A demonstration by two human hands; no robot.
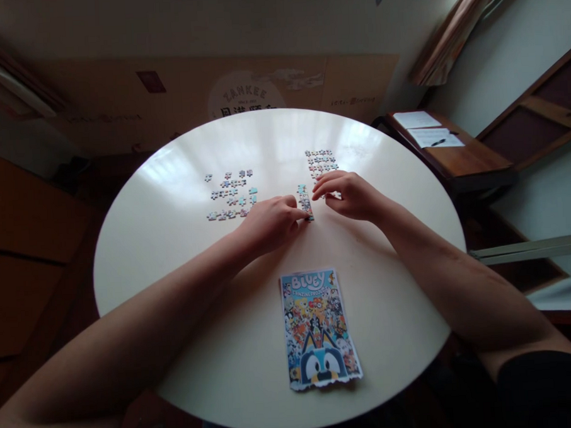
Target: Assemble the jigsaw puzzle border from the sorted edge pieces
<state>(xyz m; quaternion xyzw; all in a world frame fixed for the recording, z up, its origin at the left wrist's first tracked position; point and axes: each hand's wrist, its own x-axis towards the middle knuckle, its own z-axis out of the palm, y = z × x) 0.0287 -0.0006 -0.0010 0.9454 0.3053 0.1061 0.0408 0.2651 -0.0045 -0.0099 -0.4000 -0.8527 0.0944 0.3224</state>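
Note:
On the round white table (215, 343) stands a narrow strip of joined puzzle pieces (304, 199), running away from me. My left hand (271, 222) reaches it from the left; its index fingertip touches the strip's near end while the other fingers curl loosely. Just right of the strip's far part hovers my right hand (353, 195), open, thumb and bent fingers apart, with no piece visible in it. Loose puzzle pieces (228, 193) lie in rows at left, partly behind my left hand. More pieces (321, 160) form rows at right, the nearer ones partly hidden by my right hand.
Closer to me lies a printed Bluey picture (319, 329) with a torn lower edge. Beyond the table's right side, a wooden desk (467, 162) holds papers (428, 137) and a pen. A long cardboard panel (181, 105) leans along the back wall.

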